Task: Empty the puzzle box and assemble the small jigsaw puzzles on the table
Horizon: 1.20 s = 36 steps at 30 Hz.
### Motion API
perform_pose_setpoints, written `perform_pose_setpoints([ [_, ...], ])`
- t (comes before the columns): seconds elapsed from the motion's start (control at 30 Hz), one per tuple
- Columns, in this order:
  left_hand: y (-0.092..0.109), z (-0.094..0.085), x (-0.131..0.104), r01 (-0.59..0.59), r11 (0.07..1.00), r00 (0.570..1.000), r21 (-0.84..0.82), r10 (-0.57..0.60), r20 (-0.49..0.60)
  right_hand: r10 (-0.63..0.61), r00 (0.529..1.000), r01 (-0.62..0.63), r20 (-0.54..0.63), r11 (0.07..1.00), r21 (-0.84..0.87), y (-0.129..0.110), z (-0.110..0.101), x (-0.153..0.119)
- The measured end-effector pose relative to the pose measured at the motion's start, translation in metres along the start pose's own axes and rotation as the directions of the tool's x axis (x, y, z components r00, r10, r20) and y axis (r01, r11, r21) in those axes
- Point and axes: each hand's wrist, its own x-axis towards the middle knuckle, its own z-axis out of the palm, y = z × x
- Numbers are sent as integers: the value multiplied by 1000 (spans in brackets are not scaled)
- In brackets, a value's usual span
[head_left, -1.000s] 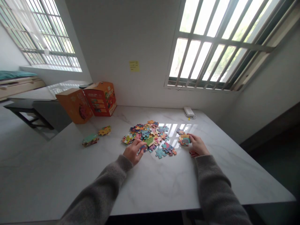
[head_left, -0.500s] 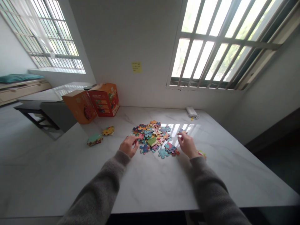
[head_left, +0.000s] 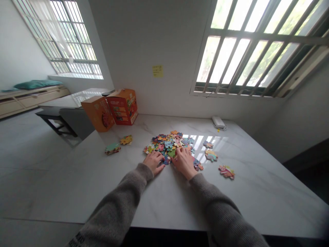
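Observation:
A heap of colourful jigsaw pieces (head_left: pixel 168 144) lies on the white marbled table (head_left: pixel 164 202). At its near left edge rests my left hand (head_left: pixel 155 162), fingers apart over the pieces, with nothing visibly held. My right hand (head_left: pixel 184 161) is on the near side of the heap, its fingers curled at a green piece (head_left: pixel 171 153); the fingertips are partly hidden, so a grip on it is unclear. Small groups of pieces lie apart: green (head_left: pixel 112 148) and yellow (head_left: pixel 126 140) at the left, and a round-patterned one (head_left: pixel 211 155) and a red-and-green one (head_left: pixel 227 172) at the right.
Two orange boxes, one plain-sided (head_left: pixel 99 115) and one printed (head_left: pixel 123 107), stand at the back left. A white device with a cable (head_left: pixel 218 122) lies near the wall at the back right. A yellow note (head_left: pixel 157 71) is on the wall.
My right hand has moved left from the separate pieces on the right to the heap, uncovering those pieces. My left hand has shifted slightly along the heap's near edge. The view has turned somewhat.

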Motion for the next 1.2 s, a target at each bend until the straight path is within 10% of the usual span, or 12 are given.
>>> perform_pose_setpoints([
  [0.27, -1, -4, 5, 60, 950, 980, -308, -115, -163, 2, 988, 17, -152, 992, 126, 27, -24, -8],
  [0.43, 11, 0, 13, 110, 378, 965, -919, -263, 7, -259, 899, 404, -352, 799, 446, 19, -35, -16],
  [0.53, 18, 2, 14, 70, 231, 976, -970, -219, 18, -282, 881, 459, -381, 710, 535, -1, -31, -21],
  [0.73, 20, 2, 10, 123, 246, 979, -961, -186, 78, -17, 996, 86, -87, 439, 895, -11, -18, -22],
  [0.97, 15, 0, 11, 98, 250, 958, -963, -285, 23, 114, 980, -166, 161, 30, 986, -7, -14, -16],
  [1.2, 19, -8, 5, -39, 691, 963, -722, -166, -212, 103, 959, -255, 265, -100, 962, -11, -11, -19],
])
